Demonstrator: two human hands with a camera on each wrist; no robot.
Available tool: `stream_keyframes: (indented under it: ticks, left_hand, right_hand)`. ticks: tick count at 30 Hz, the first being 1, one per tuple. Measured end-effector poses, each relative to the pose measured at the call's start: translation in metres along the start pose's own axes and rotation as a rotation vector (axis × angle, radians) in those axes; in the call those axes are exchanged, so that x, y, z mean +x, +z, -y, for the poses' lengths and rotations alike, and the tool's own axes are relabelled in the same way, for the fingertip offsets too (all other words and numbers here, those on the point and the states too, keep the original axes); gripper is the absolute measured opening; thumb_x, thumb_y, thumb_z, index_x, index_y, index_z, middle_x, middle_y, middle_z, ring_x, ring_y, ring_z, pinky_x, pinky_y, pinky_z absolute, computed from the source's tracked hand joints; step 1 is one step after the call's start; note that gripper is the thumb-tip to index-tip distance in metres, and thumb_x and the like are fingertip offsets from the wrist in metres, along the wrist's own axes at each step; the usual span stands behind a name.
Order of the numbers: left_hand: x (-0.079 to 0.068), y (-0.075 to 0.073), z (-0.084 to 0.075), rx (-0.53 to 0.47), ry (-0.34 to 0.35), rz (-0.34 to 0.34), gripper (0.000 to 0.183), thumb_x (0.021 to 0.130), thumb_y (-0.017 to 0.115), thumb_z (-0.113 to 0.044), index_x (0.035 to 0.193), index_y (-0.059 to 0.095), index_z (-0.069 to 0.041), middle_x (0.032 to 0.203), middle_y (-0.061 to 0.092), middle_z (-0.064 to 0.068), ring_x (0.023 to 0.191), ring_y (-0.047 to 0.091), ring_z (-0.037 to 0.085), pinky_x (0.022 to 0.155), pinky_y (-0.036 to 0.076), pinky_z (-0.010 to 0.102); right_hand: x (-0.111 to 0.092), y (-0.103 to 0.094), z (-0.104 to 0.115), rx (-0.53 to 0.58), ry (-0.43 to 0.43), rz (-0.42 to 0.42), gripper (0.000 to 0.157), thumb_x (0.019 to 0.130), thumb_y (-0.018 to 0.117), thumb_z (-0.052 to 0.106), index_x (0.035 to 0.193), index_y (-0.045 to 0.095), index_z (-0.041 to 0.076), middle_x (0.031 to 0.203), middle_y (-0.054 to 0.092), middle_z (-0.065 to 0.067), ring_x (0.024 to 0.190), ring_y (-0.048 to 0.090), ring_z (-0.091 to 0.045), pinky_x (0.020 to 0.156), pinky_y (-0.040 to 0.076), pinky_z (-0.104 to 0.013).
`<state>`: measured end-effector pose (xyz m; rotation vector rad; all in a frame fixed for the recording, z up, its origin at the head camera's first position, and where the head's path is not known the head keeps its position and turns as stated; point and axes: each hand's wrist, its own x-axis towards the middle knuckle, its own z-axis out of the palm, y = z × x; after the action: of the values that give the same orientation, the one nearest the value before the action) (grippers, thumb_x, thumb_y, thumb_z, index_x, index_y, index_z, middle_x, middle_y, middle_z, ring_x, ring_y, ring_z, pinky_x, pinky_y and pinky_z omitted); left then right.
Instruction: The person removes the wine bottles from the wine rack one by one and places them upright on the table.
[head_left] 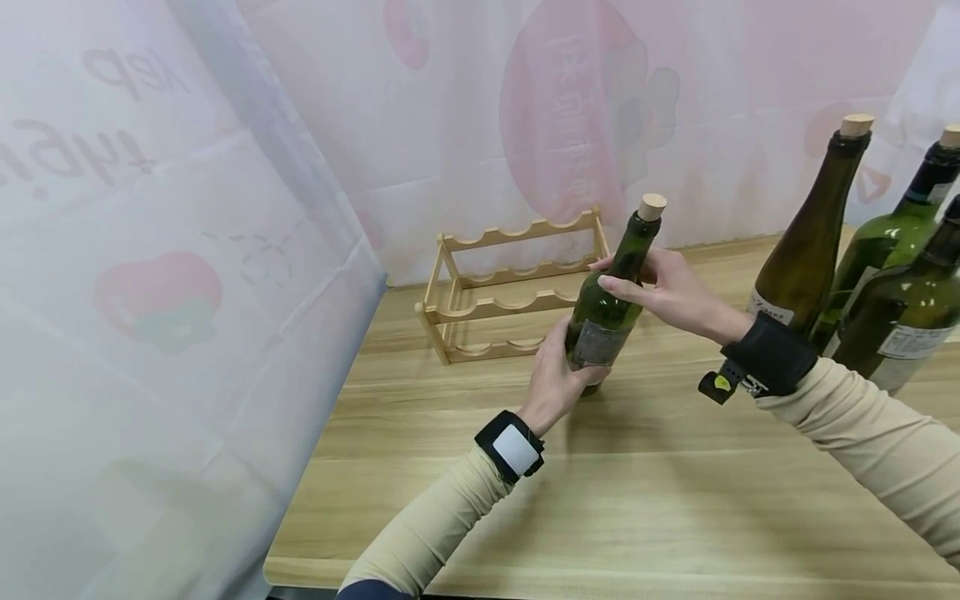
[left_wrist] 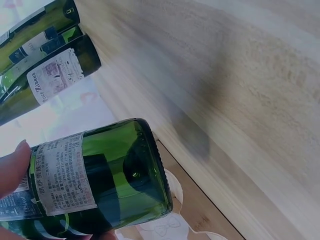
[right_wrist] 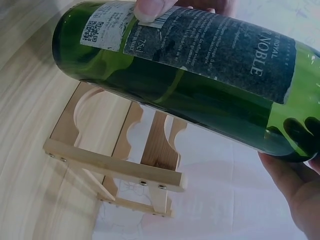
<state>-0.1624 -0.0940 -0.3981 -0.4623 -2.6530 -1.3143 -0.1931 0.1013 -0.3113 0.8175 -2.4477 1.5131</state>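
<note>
A corked green wine bottle [head_left: 602, 340] is held tilted above the table, its neck leaning right in the head view. My left hand [head_left: 553, 379] grips its lower body, the thumb across the label. My right hand [head_left: 678, 293] holds the shoulder just below the neck, with thumb and fingers on either side. In the left wrist view the bottle's bare base [left_wrist: 157, 175] shows apart from the tabletop. A two-tier wooden wine rack [head_left: 498, 312] with scalloped rails stands just behind and left of the bottle; no bottles show in it.
Several more corked bottles stand at the right, among them a brown one [head_left: 806, 242] and a dark green one [head_left: 915, 304], close to my right forearm. A printed curtain [head_left: 450, 100] hangs behind and along the left side of the wooden table [head_left: 675, 517].
</note>
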Motion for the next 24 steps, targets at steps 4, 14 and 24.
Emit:
stream_keyframes:
  ticks: [4, 14, 24]
  left_hand:
    - [0.000, 0.003, -0.002, -0.009, -0.011, 0.008, 0.077, 0.077, 0.082, -0.017, 0.142, 0.040, -0.019, 0.135, 0.055, 0.004, 0.124, 0.052, 0.020, 0.105, 0.043, 0.041]
    - [0.003, 0.007, -0.007, -0.019, -0.004, 0.024, 0.078, 0.077, 0.081, -0.016, 0.143, 0.040, -0.018, 0.137, 0.055, 0.004, 0.125, 0.052, 0.020, 0.105, 0.044, 0.041]
    - [0.004, 0.009, -0.009, -0.021, 0.006, 0.035, 0.075, 0.078, 0.081, -0.018, 0.142, 0.041, -0.020, 0.135, 0.056, 0.002, 0.124, 0.053, 0.018, 0.105, 0.044, 0.040]
  right_hand:
    - [-0.001, -0.003, -0.001, -0.009, 0.015, -0.001, 0.029, 0.095, 0.061, 0.019, 0.121, 0.064, 0.007, 0.124, 0.065, -0.011, 0.111, 0.063, -0.024, 0.086, 0.049, -0.017]
    - [-0.002, -0.008, -0.001, 0.002, 0.007, 0.002, 0.029, 0.096, 0.060, 0.017, 0.122, 0.063, 0.004, 0.124, 0.065, -0.013, 0.112, 0.062, -0.029, 0.094, 0.050, -0.046]
    - [-0.004, -0.014, 0.000, 0.001, 0.049, 0.005, 0.030, 0.096, 0.060, 0.020, 0.122, 0.064, 0.008, 0.124, 0.065, -0.012, 0.112, 0.062, -0.026, 0.092, 0.051, -0.041]
